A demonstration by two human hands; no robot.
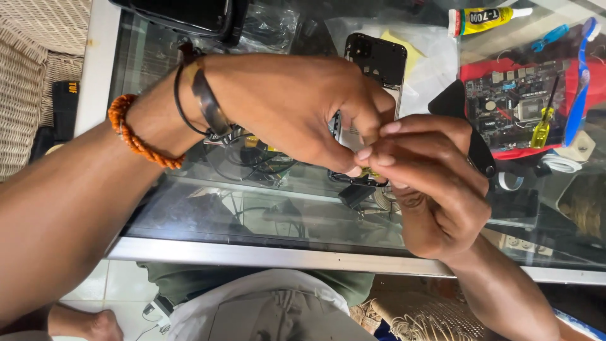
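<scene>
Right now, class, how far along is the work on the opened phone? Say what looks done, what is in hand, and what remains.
Done: the phone lies with its back cover off, its dark inside showing. In hand: both hands, left and right, pinch a small yellowish part over its lower end. Left: the phone is unclosed; the glue tube and yellow screwdriver lie aside.

A phone repair bench: circuit board (512,104), screwdriver (543,123), glue tube (483,19) on glass table (252,221).

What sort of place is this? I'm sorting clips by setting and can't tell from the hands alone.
Probably a small phone or electronics repair counter: an opened phone lies on a glass-topped table, with a bare circuit board, a small yellow-handled screwdriver and a tube of glue beside it.
</scene>
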